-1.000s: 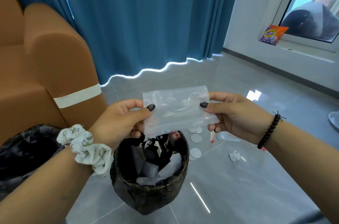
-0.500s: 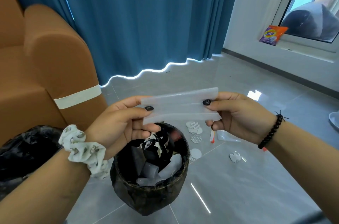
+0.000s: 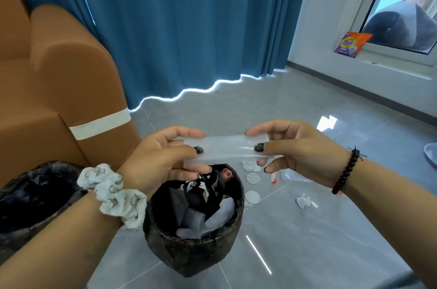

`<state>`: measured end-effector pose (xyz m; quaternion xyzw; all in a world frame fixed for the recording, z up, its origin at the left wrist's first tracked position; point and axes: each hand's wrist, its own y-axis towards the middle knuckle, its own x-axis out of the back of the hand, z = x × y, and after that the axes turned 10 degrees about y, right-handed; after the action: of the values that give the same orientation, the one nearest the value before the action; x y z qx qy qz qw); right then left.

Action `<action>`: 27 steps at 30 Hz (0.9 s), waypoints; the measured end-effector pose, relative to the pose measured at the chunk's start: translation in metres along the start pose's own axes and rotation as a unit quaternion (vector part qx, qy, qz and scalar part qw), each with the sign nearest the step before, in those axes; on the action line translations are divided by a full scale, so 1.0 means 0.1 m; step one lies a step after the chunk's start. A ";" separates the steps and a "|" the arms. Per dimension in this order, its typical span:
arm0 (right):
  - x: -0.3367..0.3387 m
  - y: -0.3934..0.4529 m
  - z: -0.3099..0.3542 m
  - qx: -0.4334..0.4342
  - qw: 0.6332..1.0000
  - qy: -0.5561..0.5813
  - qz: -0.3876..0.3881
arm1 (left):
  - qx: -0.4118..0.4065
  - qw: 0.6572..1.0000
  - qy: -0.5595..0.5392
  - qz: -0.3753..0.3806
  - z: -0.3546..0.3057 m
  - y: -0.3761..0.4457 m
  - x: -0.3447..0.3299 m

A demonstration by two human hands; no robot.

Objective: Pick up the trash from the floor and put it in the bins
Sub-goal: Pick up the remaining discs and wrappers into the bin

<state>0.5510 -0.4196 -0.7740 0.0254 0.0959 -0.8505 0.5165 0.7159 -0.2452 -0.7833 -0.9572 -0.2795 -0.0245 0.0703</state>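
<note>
A clear plastic bag [image 3: 227,149], folded into a narrow strip, is stretched between my two hands just above the bin. My left hand [image 3: 160,158] pinches its left end and my right hand [image 3: 293,154] pinches its right end, thumbs on top. Below stands a round bin [image 3: 196,251] lined with black plastic, holding black and white scraps. On the floor beyond the bin lie several round white discs [image 3: 252,177], a crumpled white scrap [image 3: 303,201] and a clear wrapper [image 3: 290,176] with a red-white piece.
A second black-lined bin [image 3: 30,194] sits at lower left beside the brown sofa [image 3: 59,90]. Blue curtains [image 3: 189,24] hang behind. An orange and purple detergent bag [image 3: 351,44] lies on the window sill at right. Grey tiled floor [image 3: 331,241] spreads to the right.
The plastic bag has gone from a wide flat sheet to a narrow folded strip, and both hands have lowered it slightly toward the bin.
</note>
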 end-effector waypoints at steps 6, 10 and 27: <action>0.01 0.02 -0.02 -0.002 0.999 -0.038 -0.033 | 0.010 1.000 0.012 -0.013 -0.01 0.00 -0.04; 0.00 0.02 -0.01 0.004 0.999 -0.022 -0.037 | 0.017 1.000 -0.016 -0.017 -0.01 0.00 -0.04; -0.06 0.07 -0.13 -0.032 0.995 -0.021 -0.092 | 0.084 0.996 0.002 -0.038 0.04 0.04 -0.05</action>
<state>0.5589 -0.4154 -0.7864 -0.0180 0.1141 -0.8914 0.4382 0.7134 -0.2507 -0.7884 -0.9365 -0.3166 -0.0059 0.1506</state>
